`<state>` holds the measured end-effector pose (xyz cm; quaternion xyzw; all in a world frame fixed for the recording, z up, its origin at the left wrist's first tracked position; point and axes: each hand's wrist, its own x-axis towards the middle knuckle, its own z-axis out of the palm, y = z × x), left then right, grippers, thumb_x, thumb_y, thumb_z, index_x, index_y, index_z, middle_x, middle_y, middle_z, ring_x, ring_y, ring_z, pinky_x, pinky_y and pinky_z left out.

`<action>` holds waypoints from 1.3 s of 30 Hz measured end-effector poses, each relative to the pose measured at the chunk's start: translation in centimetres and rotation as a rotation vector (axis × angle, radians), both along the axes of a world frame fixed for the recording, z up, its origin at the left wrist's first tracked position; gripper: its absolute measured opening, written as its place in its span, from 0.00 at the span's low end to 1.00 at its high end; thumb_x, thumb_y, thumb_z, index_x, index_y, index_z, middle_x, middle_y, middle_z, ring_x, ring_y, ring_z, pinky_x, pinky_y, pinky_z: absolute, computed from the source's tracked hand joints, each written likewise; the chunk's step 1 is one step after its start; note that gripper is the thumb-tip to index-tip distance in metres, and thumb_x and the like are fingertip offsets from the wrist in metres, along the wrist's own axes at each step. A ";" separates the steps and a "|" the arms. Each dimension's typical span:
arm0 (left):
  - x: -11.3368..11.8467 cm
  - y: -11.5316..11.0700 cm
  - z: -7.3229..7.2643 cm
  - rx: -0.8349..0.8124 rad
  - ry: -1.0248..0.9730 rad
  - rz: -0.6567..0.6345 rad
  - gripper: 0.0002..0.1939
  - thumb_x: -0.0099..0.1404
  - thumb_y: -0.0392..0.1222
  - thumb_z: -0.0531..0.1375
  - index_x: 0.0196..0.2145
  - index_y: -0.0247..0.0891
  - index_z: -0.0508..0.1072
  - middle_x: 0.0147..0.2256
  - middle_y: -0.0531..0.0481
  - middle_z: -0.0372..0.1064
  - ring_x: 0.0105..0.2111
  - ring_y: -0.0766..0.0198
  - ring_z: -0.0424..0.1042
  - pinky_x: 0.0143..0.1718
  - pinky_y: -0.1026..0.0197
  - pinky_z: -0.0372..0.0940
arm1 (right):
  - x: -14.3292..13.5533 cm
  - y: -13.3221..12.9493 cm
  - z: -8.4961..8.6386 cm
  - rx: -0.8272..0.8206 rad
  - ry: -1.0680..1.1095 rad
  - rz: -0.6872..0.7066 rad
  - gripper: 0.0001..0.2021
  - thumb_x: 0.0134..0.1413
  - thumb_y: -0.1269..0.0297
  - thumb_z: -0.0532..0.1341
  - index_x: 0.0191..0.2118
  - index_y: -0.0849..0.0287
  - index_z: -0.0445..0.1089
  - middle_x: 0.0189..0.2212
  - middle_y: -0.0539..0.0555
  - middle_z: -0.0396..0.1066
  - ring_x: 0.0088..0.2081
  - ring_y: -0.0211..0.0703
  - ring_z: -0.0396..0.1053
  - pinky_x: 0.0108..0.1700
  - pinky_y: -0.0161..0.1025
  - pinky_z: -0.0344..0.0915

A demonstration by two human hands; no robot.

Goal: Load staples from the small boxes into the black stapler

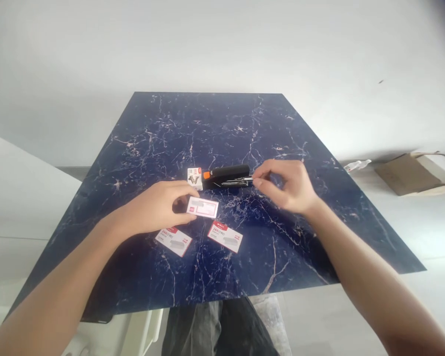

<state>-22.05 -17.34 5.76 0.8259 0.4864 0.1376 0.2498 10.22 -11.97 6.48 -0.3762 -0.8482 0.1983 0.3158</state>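
A small white and red staple box (pixel 203 207) is pinched between the thumb and fingers of my left hand (pixel 170 202), just above the table. My right hand (pixel 284 185) has thumb and index finger pressed together on a thin silvery piece at the right end of a black stapler (pixel 228 175); what that piece is I cannot make out. The stapler lies on its side and has an orange part at its left end. Beside that end stands another small white box (pixel 195 178). Two flat white and red staple packs, a left one (pixel 174 241) and a right one (pixel 225 236), lie nearer me.
The dark blue marble-patterned table (pixel 207 128) reaches back to a pale wall (pixel 207 44). On the floor to the right are an open cardboard box (pixel 404 173) and a small white item (pixel 357 165). A white cabinet (pixel 22 198) stands at the left.
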 end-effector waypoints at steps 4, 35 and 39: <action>2.5 -0.7 -0.8 0.013 -0.232 0.074 0.19 0.63 0.49 0.67 0.51 0.47 0.75 0.38 0.52 0.78 0.33 0.60 0.77 0.36 0.60 0.71 | -2.7 -2.3 -0.7 -0.081 -0.030 0.202 0.19 0.61 0.59 0.64 0.56 0.55 0.71 0.50 0.56 0.76 0.43 0.46 0.75 0.45 0.44 0.73; 3.3 -0.9 -1.8 -0.217 -0.791 0.269 0.13 0.65 0.43 0.67 0.47 0.42 0.81 0.48 0.44 0.80 0.39 0.53 0.82 0.33 0.55 0.80 | -4.1 -2.9 -2.2 -0.487 0.410 0.151 0.16 0.58 0.56 0.68 0.49 0.57 0.72 0.43 0.55 0.78 0.40 0.44 0.77 0.41 0.42 0.76; 3.1 -0.6 -2.0 -0.144 -0.848 0.348 0.09 0.62 0.41 0.68 0.41 0.40 0.81 0.44 0.43 0.81 0.37 0.53 0.82 0.28 0.58 0.78 | -3.9 -2.5 -2.2 -0.582 0.517 0.076 0.13 0.58 0.57 0.68 0.45 0.58 0.73 0.39 0.55 0.79 0.37 0.43 0.77 0.39 0.42 0.77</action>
